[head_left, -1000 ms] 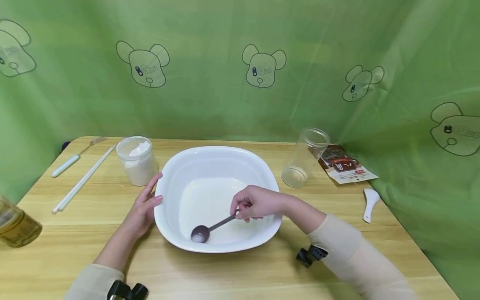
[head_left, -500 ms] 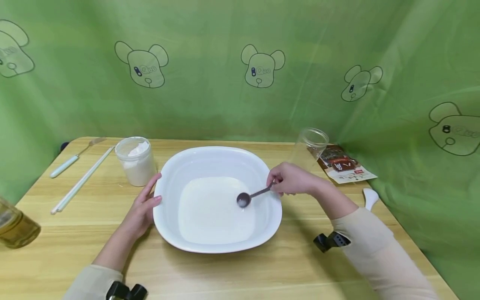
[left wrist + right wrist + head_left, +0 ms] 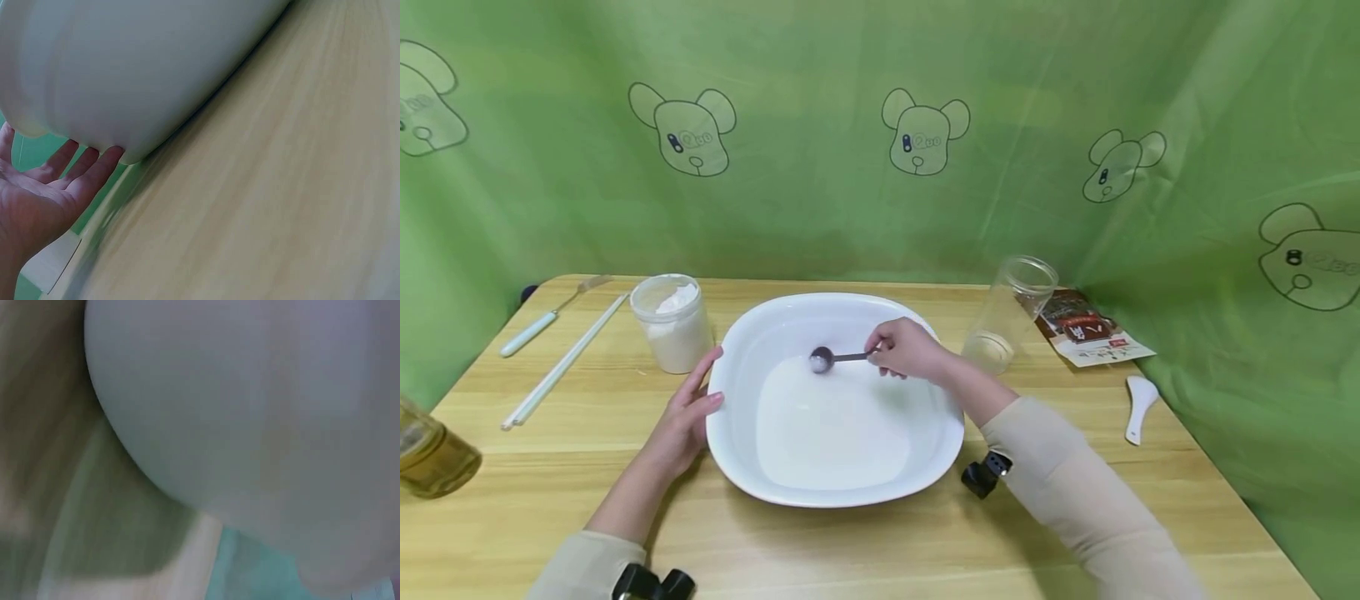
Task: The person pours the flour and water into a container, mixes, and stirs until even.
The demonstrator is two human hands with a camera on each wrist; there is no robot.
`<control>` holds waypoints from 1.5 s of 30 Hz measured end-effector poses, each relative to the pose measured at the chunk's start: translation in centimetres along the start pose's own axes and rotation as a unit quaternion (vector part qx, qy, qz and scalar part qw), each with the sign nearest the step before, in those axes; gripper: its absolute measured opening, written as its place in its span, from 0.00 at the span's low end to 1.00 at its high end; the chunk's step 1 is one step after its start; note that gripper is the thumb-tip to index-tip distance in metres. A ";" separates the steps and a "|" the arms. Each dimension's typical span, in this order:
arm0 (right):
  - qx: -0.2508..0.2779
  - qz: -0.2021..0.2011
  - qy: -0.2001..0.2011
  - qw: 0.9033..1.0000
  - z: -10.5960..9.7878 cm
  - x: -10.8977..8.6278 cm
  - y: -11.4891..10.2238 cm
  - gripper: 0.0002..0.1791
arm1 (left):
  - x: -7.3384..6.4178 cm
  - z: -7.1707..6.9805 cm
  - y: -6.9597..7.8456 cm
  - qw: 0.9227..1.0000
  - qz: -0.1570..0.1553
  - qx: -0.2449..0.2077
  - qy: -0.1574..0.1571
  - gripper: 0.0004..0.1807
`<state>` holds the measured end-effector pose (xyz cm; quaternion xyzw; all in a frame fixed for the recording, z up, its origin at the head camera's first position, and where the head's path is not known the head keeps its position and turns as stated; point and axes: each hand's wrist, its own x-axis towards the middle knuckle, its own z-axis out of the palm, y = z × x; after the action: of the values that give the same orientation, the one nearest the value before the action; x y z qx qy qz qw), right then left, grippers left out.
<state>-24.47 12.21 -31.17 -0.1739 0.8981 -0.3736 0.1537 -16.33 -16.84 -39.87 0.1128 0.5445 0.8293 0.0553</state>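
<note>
A white oval basin [image 3: 730, 442] holds a milky white liquid [image 3: 831, 433]. My left hand [image 3: 688, 412] steadies its left side, thumb and forefinger at the rim. In the left wrist view, the outstretched fingers of the left hand [image 3: 47, 194] rest their tips against the basin's outer wall [image 3: 144, 69]. My right hand [image 3: 910, 348] reaches over the right rim and pinches the thin handle of a dark brown measuring spoon [image 3: 822, 360]. Its bowl is in the liquid near the basin's far side. Only the basin's wall [image 3: 237, 412] fills the right wrist view, blurred.
An open jar of white powder [image 3: 677, 329] stands left of the basin, near chopsticks [image 3: 567, 358] and a fork [image 3: 535, 332]. An amber-filled glass [image 3: 437, 454] is at the left edge. Rightward are a clear cup [image 3: 1000, 333], a printed packet [image 3: 1086, 329] and a white spoon [image 3: 1138, 408].
My right hand has swept the spoon round the basin, from the near left to the right side and then to the far left. The left hand has stayed at the rim.
</note>
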 end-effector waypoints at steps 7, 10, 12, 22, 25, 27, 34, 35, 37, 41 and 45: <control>0.052 -0.023 -0.073 0.996 2.4 0.2 -1.0 0.05 | 0.0 -0.1 -0.1 1.000 0.007 -0.002 -0.005 0.32; 0.059 -0.042 -0.116 0.991 2.7 -0.4 -1.0 0.05 | -0.1 0.0 -0.1 1.000 0.011 -0.006 -0.008 0.31; 0.057 -0.052 -0.144 0.987 2.5 -1.1 -0.9 0.05 | -0.1 0.0 -0.1 1.000 0.012 -0.007 -0.009 0.31; 0.018 -0.078 -0.237 0.968 -1.6 -5.2 0.8 0.05 | 0.0 0.0 -0.1 1.000 0.008 -0.004 -0.005 0.31; -0.006 -0.072 -0.234 0.970 -3.4 -6.0 1.2 0.05 | 0.0 0.0 -0.1 1.000 0.008 -0.005 -0.006 0.31; -0.033 -0.066 -0.221 0.972 -4.4 -6.3 1.3 0.05 | 0.0 0.0 -0.1 1.000 0.009 -0.007 -0.008 0.31; -0.129 -0.038 -0.115 0.984 -6.2 -5.9 1.3 0.06 | 0.0 0.0 0.0 1.000 0.010 -0.007 -0.008 0.31; -0.129 -0.032 -0.100 0.986 -6.2 -5.6 1.3 0.05 | 0.0 0.0 0.0 1.000 0.010 -0.007 -0.008 0.31; -0.134 -0.024 -0.071 0.988 -5.9 -5.0 1.4 0.05 | 0.1 0.0 0.0 1.000 0.009 -0.006 -0.008 0.31; -0.126 -0.012 -0.027 0.992 -4.9 -3.5 1.6 0.05 | 0.0 0.1 0.1 1.000 0.006 -0.005 -0.007 0.31; -0.107 -0.008 -0.005 0.994 -3.4 -1.8 1.2 0.06 | -0.1 0.1 0.1 1.000 0.004 -0.001 -0.005 0.32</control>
<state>-24.49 15.91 -29.51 -0.1979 0.9309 -0.2755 0.1355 -16.26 -16.82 -39.76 0.1193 0.5426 0.8296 0.0549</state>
